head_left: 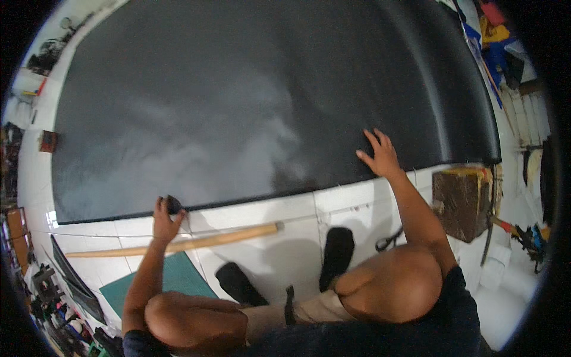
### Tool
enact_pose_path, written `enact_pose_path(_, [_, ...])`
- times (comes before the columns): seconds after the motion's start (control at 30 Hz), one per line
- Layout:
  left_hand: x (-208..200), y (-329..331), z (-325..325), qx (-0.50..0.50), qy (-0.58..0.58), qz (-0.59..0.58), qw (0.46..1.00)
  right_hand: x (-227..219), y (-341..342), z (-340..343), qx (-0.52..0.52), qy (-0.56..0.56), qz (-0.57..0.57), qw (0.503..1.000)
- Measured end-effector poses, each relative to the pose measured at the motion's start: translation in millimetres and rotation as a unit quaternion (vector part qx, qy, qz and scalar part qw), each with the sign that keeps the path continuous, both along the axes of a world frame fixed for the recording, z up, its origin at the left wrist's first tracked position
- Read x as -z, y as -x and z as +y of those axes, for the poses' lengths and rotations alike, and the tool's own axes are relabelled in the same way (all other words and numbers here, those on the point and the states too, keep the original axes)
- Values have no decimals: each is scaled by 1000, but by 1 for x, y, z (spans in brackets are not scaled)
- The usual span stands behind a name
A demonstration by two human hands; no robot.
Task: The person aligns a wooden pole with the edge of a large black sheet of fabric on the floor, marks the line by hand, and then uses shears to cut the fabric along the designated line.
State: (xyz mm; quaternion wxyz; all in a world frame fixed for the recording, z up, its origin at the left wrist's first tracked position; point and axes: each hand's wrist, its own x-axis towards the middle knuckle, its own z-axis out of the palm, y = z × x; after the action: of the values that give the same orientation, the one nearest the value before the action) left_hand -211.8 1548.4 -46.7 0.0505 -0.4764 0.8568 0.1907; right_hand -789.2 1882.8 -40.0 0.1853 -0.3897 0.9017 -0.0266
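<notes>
A wide black sheet [238, 107] with a dull sheen covers most of the white tiled floor before me, its near edge running just beyond my feet. At that edge, on the left, my left hand [165, 219] is closed round a small dark rounded object [173, 204]; its exact kind is not clear. Farther right, my right hand [380, 156] rests on the sheet near the same edge, fingers spread and holding nothing. The sheet's right side curves up into a roll or fold [437, 101].
A long tan pole [232, 237] lies across the tiles, with a green mat [181, 276] beside it. Dark-handled scissors [389, 240] are by my right knee. A brown taped block [461, 202] stands at right; a smaller brown block [47, 141] sits at the sheet's left edge.
</notes>
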Motion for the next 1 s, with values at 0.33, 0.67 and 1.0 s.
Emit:
enact_pose_path(0.33, [-27, -60, -4, -374, 113, 3, 921, -31, -183, -90, -376, 112, -141, 909])
enact_pose_path(0.67, [13, -115, 9, -677, -114, 309, 658, -43, -236, -88, -567, 98, -141, 805])
enact_pose_path(1.0, [-47, 63, 25, -488, -264, 533, 639, -75, -225, -125, -406, 96, -50, 907])
